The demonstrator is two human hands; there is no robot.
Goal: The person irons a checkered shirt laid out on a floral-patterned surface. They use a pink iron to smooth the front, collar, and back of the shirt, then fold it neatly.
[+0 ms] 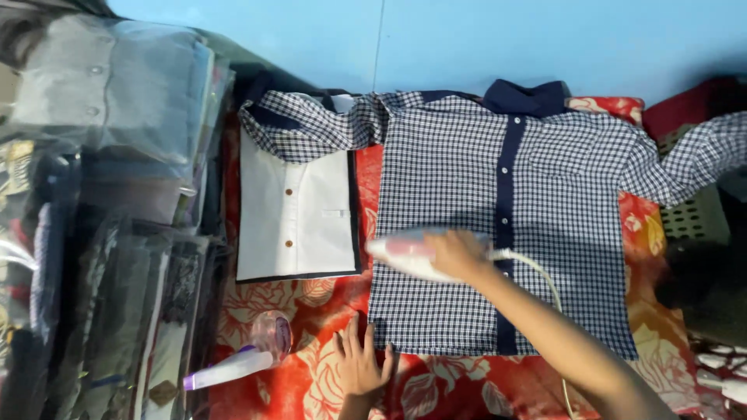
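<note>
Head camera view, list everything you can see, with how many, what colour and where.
checked shirt: one, navy and white, spread flat at centre
folded shirt: one, white with navy trim, left of it
iron: one, white, on the checked shirt
cord: one, white, trailing from the iron
floral cloth: one, red, under the shirts
spray bottle: one, clear and purple, lying lower left
bagged clothes: a stack, far left
left hand: flat on the floral cloth
right hand: gripping the iron
</note>
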